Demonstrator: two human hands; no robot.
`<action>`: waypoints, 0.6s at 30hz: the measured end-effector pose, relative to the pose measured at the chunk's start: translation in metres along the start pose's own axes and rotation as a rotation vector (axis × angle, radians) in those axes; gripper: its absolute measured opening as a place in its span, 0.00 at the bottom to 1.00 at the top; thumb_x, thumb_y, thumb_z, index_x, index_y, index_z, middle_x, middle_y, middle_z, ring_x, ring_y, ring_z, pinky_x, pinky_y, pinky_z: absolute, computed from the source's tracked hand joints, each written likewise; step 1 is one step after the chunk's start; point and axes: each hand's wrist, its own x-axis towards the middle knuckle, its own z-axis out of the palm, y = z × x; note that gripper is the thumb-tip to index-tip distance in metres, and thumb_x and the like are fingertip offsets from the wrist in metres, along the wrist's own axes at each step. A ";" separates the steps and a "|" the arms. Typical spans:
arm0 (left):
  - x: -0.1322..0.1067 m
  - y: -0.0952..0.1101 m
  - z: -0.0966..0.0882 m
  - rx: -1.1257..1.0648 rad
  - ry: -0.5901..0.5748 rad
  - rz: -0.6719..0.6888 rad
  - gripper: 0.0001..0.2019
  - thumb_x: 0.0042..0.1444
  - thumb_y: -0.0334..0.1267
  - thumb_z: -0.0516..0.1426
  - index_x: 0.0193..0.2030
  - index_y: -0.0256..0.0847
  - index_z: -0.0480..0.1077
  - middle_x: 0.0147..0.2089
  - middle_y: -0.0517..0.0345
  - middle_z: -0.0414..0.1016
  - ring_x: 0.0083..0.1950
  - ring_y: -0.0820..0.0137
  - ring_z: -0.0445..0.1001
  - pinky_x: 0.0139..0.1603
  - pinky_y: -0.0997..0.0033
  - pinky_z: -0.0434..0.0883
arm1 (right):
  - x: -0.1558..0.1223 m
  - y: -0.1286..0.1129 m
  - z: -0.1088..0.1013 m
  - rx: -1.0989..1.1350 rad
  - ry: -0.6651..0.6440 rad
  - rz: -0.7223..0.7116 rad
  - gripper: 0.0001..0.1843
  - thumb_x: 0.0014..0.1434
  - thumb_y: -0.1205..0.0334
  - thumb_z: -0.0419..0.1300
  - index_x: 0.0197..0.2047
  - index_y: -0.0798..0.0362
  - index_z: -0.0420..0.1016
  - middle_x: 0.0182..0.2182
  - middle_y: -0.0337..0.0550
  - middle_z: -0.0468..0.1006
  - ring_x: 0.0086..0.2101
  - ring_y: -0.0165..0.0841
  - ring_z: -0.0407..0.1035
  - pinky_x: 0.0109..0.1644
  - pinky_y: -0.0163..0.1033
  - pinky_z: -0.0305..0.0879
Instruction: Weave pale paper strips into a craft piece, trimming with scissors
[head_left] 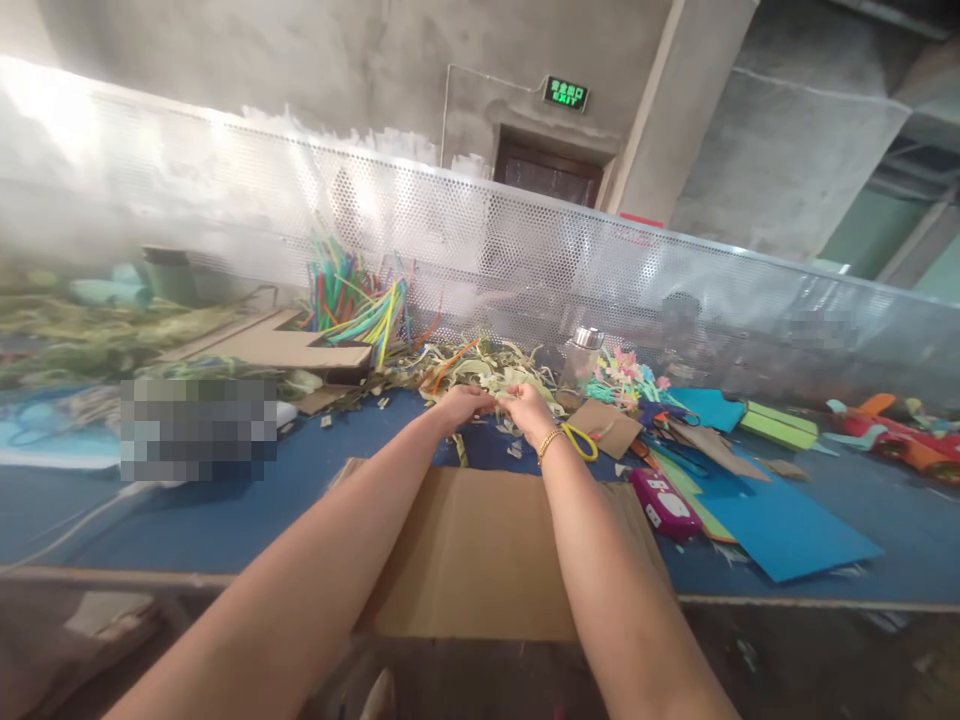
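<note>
My left hand (463, 402) and my right hand (527, 410) meet over the far edge of a brown cardboard sheet (480, 550). Both have fingers closed in a pinch on what looks like a thin pale strip; it is small and largely covered by the fingers. Right behind them lies a tangled heap of pale green and tan strips (480, 362), like dried husk or crumpled paper. One loose strip (460, 452) lies below my left hand. A yellow loop (581, 442) rests beside my right wrist, near a brown card piece (606, 428).
Fuzzy coloured stems (352, 295) and a cut cardboard piece (270, 345) lie at back left. A clear bottle (583, 355) and pastel flowers (630, 372) stand behind my right hand. On the right are a purple case (665, 503) and blue sheets (802, 525). A perforated metal screen (450, 225) borders the table.
</note>
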 end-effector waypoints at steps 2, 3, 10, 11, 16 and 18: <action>0.000 0.000 0.000 -0.022 -0.047 0.027 0.14 0.39 0.42 0.67 0.23 0.35 0.71 0.20 0.60 0.67 0.17 0.82 0.52 0.18 0.75 0.44 | -0.002 -0.002 0.004 0.043 0.050 0.100 0.19 0.39 0.65 0.65 0.37 0.50 0.67 0.23 0.33 0.71 0.25 0.30 0.67 0.30 0.35 0.63; 0.000 0.000 0.000 -0.044 -0.072 0.040 0.14 0.39 0.43 0.67 0.24 0.35 0.71 0.20 0.61 0.67 0.17 0.82 0.52 0.18 0.76 0.45 | -0.003 -0.004 0.006 0.077 0.055 0.141 0.19 0.39 0.66 0.64 0.37 0.50 0.66 0.23 0.32 0.71 0.23 0.30 0.66 0.29 0.35 0.63; 0.000 0.004 -0.001 -0.207 -0.111 0.018 0.16 0.37 0.43 0.68 0.28 0.37 0.69 0.25 0.60 0.70 0.23 0.78 0.65 0.20 0.79 0.51 | -0.003 -0.010 0.005 0.183 0.017 0.053 0.18 0.41 0.63 0.64 0.37 0.51 0.67 0.25 0.33 0.72 0.24 0.27 0.65 0.31 0.34 0.65; 0.000 0.003 -0.002 -0.212 -0.109 0.021 0.17 0.37 0.44 0.69 0.29 0.37 0.69 0.25 0.60 0.70 0.23 0.78 0.66 0.20 0.79 0.51 | -0.003 -0.009 0.005 0.150 0.030 0.033 0.18 0.41 0.62 0.65 0.37 0.51 0.68 0.26 0.34 0.72 0.24 0.28 0.65 0.31 0.35 0.65; 0.004 -0.001 -0.003 -0.188 -0.038 0.077 0.17 0.38 0.43 0.68 0.29 0.36 0.69 0.20 0.63 0.66 0.17 0.82 0.56 0.18 0.77 0.46 | -0.003 -0.010 0.005 0.043 0.045 -0.068 0.18 0.40 0.58 0.66 0.36 0.51 0.71 0.29 0.37 0.74 0.30 0.31 0.67 0.34 0.35 0.65; 0.005 -0.001 -0.004 -0.194 -0.027 0.096 0.16 0.39 0.42 0.68 0.29 0.36 0.69 0.21 0.63 0.66 0.18 0.81 0.56 0.19 0.77 0.47 | -0.004 -0.014 0.003 0.047 0.026 -0.068 0.18 0.40 0.57 0.67 0.36 0.52 0.72 0.29 0.37 0.75 0.30 0.31 0.68 0.35 0.36 0.65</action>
